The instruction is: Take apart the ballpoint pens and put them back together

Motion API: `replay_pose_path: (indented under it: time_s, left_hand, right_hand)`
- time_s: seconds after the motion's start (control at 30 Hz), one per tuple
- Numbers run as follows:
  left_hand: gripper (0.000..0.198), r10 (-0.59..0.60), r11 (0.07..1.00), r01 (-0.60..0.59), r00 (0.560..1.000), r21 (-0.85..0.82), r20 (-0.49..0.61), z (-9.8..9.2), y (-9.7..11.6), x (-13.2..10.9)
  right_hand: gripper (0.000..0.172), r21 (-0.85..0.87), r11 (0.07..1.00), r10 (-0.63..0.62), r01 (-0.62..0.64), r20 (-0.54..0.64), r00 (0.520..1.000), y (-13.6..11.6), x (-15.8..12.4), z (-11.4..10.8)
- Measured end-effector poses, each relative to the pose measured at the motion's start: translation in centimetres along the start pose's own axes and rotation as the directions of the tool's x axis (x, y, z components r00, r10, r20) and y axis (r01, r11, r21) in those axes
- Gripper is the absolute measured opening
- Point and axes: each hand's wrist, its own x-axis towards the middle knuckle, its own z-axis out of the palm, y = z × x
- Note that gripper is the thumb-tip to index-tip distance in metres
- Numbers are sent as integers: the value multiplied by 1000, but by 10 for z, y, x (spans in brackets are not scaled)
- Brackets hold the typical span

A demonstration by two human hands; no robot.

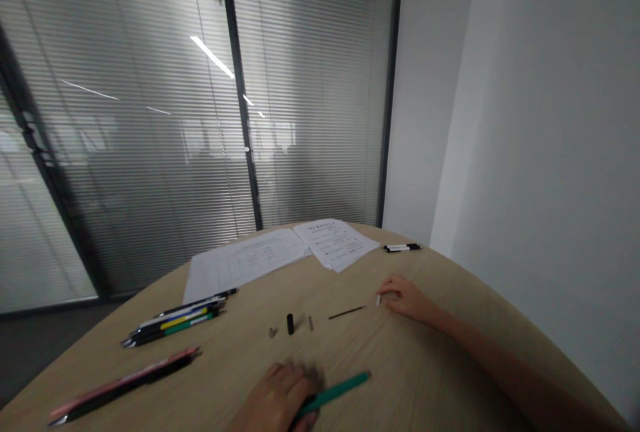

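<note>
My left hand [280, 393], slightly blurred, is closed around one end of a green pen barrel [343, 389] low over the table; the other end points right. Farther right, my right hand [405, 299] has its thumb and finger closed on a small whitish piece [379, 299] just above the tabletop. Between the hands lies a thin dark pen refill [347, 312], its right end near that piece. Left of the refill are a small spring [311, 323], a short black tube [290, 324] standing or lying on the wood, and a tiny pen tip [271, 333].
On the round wooden table [410, 379], a bundle of several pens [175, 320] lies at left, with a pink pen [125, 379] and a black pen [130, 389] nearer me. Paper sheets [250, 259] cover the far side. More black-and-white pens [401, 247] rest at far right.
</note>
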Motion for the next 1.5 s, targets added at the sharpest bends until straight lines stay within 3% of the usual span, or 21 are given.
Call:
replay_pose_path:
  time_s: [0.27, 0.5, 0.63, 0.77, 0.9, 1.0, 1.13, 1.27, 1.5]
  left_hand:
    - [14, 5, 998, -10, 998, 70, 68, 14, -11, 2]
    - [12, -17, 997, 11, 997, 82, 74, 4, 0, 5]
    - [12, -59, 995, 49, 992, 91, 110, -2, 8, 6]
    - [14, -119, 993, 117, 985, 21, 122, -3, 7, 5]
    - [18, -263, 947, 277, 959, -162, 101, -1, -4, 3]
    - [17, -385, 883, 389, 920, -263, 71, -2, -10, 5]
    - [14, -464, 838, 434, 886, -330, -13, -7, -10, 9]
    - [11, -459, 837, 421, 888, -348, -30, -10, -7, 10]
    - [13, -418, 859, 390, 908, -332, -15, -5, -7, 7]
  right_hand:
    - [9, -13, 1000, 14, -14, -4, 1000, -4, 0, 4]
    - [15, 11, 1000, -15, 15, -29, 999, -3, 2, 8]
    - [7, 43, 999, -20, 21, -15, 1000, -6, 2, 7]
    - [5, 35, 999, 43, -41, -59, 997, -15, 3, 4]
    - [10, 109, 979, 178, -174, -29, 984, -38, 4, 4]
    - [10, 123, 984, 127, -132, 42, 991, -70, 2, 3]
    - [14, 43, 998, 41, -46, 114, 993, -114, -3, -8]
    - [20, -66, 998, 27, -18, 144, 989, -139, -7, -20]
    - [19, -322, 946, 21, 34, 165, 986, -147, -9, -22]
